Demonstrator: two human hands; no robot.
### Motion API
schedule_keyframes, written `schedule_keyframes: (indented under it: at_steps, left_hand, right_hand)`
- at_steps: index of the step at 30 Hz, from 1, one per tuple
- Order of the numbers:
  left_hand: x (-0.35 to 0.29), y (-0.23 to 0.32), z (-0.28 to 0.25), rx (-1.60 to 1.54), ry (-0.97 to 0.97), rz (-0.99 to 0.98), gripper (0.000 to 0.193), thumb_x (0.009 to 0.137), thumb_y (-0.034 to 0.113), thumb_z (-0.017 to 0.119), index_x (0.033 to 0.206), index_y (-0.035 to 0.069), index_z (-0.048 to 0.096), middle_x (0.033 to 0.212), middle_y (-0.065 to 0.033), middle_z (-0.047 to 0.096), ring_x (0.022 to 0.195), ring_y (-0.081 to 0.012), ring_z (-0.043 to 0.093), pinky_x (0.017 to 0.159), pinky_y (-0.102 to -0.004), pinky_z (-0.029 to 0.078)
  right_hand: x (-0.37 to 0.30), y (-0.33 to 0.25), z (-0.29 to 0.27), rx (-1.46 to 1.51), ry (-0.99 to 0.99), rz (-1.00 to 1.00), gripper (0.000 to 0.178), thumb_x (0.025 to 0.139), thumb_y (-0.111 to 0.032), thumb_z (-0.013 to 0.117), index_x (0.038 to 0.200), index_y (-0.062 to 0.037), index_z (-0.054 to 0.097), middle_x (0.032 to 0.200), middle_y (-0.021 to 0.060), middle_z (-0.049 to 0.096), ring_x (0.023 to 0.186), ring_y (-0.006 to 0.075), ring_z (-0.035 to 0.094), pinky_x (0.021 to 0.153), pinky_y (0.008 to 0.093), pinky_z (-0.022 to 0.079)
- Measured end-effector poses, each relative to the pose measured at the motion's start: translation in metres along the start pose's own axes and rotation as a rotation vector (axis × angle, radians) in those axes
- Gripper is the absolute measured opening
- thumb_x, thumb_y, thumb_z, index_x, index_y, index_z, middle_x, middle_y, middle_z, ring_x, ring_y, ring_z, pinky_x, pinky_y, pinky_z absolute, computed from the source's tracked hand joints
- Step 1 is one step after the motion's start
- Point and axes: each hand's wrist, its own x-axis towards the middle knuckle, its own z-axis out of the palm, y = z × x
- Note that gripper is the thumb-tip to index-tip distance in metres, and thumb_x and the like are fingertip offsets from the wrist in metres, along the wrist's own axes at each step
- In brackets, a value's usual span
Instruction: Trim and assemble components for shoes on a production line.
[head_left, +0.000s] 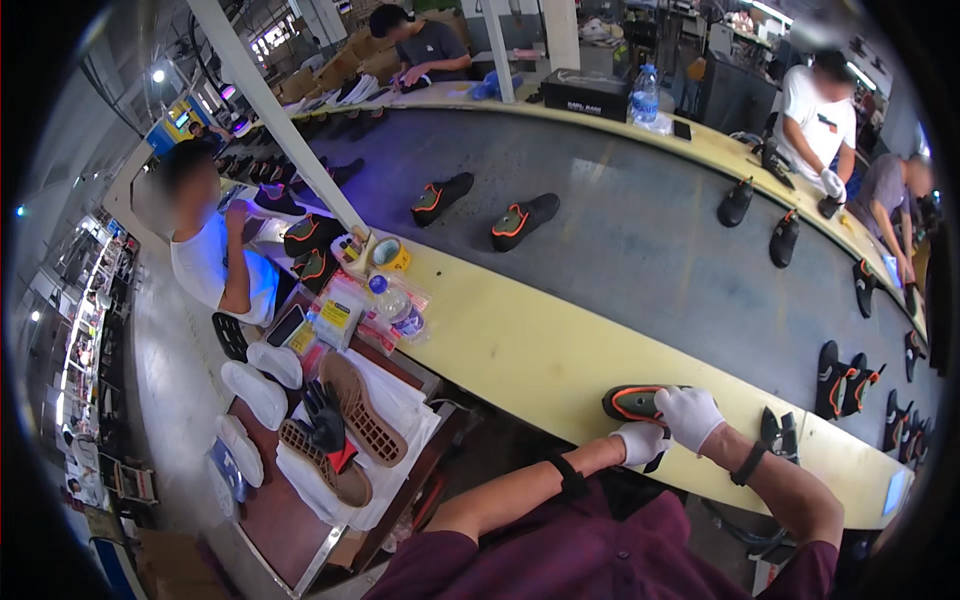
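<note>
A black shoe with a dark green opening and orange trim (632, 403) lies on the pale yellow ledge in front of me, toe to the left. My right hand (690, 416), in a white glove, is closed over its right end. Just below, my left hand (642, 443), also white-gloved, is curled close against the near side of the shoe and my right fingers. A small dark piece (655, 462) shows under the left hand; what it belongs to is hidden. Right of my hands, dark tool-like pieces (779, 432) lie on the ledge.
A grey conveyor belt (620, 270) beyond the ledge (500, 335) carries several shoes. At left, a bench holds brown soles (362, 410), a black glove (324, 418) and white insoles (255, 395). A bottle (397, 306) and tape roll (390, 254) stand nearby. Other people work around the belt.
</note>
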Motion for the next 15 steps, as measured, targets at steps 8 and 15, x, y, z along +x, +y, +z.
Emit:
schedule_keyframes:
  at_steps: [8, 15]
  left_hand:
    - [0.022, -0.053, 0.041, 0.052, 0.114, 0.105, 0.049, 0.11, 0.043, 0.053, 0.117, -0.001, 0.072, 0.115, -0.0302, 0.076, 0.108, -0.047, 0.073, 0.096, -0.0547, 0.054]
    - [0.031, -0.07, 0.046, 0.12, 0.012, 0.067, 0.058, 0.111, 0.049, 0.051, 0.101, -0.002, 0.075, 0.104, -0.0297, 0.077, 0.101, -0.0477, 0.073, 0.093, -0.0567, 0.054]
  right_hand:
    - [0.0, 0.001, 0.01, 0.16, -0.016, -0.039, 0.017, 0.093, -0.011, 0.073, 0.106, -0.0053, 0.064, 0.098, 0.0165, 0.075, 0.09, 0.0375, 0.079, 0.074, 0.0492, 0.062]
    - [-0.022, 0.019, 0.015, 0.483, 0.123, 0.003, 0.036, 0.101, -0.013, 0.064, 0.137, -0.0092, 0.064, 0.107, 0.0232, 0.076, 0.083, 0.0419, 0.078, 0.072, 0.0494, 0.065]
